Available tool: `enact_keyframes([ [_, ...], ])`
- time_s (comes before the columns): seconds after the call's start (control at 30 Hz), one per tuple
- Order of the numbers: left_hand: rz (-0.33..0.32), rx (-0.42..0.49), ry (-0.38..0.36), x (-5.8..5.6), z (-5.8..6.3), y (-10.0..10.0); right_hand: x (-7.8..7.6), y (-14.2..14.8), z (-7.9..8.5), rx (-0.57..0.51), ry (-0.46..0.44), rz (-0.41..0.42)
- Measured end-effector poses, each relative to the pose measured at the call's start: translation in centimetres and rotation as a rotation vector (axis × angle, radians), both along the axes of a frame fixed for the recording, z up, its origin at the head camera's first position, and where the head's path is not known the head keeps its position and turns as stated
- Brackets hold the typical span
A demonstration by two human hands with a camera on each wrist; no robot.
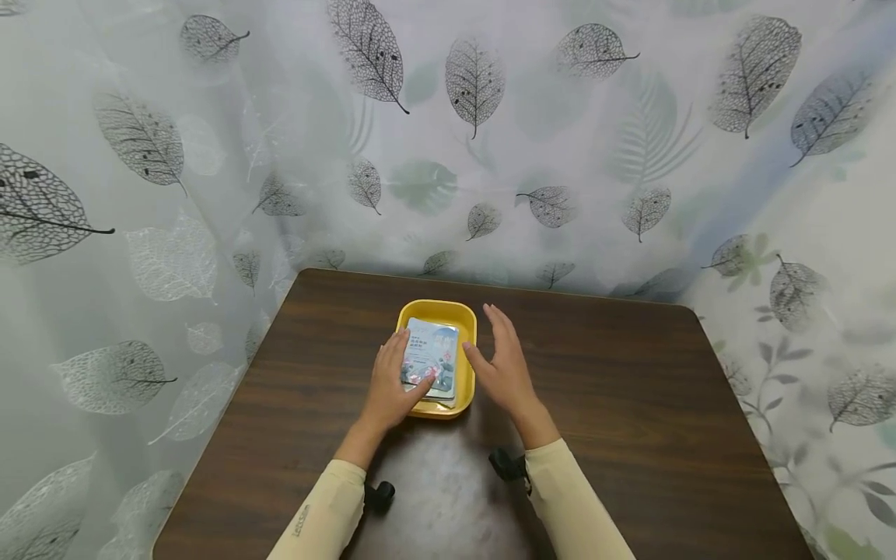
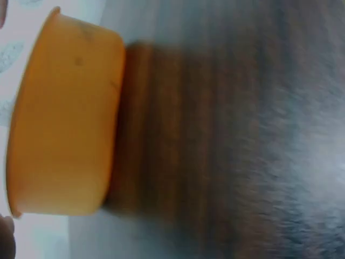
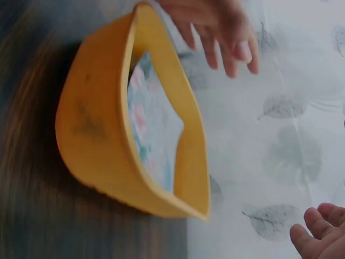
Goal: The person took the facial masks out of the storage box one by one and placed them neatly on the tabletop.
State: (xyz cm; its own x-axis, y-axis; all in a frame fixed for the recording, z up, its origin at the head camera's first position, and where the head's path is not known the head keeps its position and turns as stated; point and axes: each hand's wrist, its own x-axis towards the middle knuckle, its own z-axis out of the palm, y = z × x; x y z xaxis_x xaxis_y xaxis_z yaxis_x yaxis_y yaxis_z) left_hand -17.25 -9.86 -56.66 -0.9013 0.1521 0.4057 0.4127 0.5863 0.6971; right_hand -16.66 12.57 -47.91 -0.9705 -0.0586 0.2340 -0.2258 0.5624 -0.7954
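A yellow plastic basin [image 1: 467, 327] stands on the brown table, and flat light-blue packets [image 1: 442, 350] printed with pink flowers lie stacked inside it. My left hand [image 1: 392, 383] is over the basin's left side, its fingers extended and thumb spread, overlapping the packets' edge in the head view. In the right wrist view that left hand [image 3: 215, 27] hangs above the rim with nothing in its fingers. My right hand [image 1: 505, 373] is just off the basin's right side, fingers extended and holding nothing. The basin's outer wall [image 2: 64, 118] fills the left of the left wrist view.
The dark wood-grain table [image 1: 630, 420] has rounded far corners. Curtains [image 1: 420, 187] with a leaf print hang behind it and along both sides. A black wrist camera [image 1: 379, 496] sits at my left wrist and another black camera [image 1: 507, 465] at my right.
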Motion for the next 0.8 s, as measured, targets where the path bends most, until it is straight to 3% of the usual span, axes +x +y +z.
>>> enact_keyframes([
  [0.27, -0.004, 0.036, 0.038, -0.2, -2.2, -0.5, -1.4, -3.2, -1.1, -0.195, -0.048, 0.023],
  [0.47, 0.000, 0.043, 0.061, -0.2, -3.3, -1.0, -2.0, -4.5, -2.6, -0.290, -0.072, -0.014],
  [0.8, 0.008, -0.006, 0.050, -0.2, -4.1, -1.7, -2.9, -7.0, -5.2, -0.369, -0.270, -0.059],
])
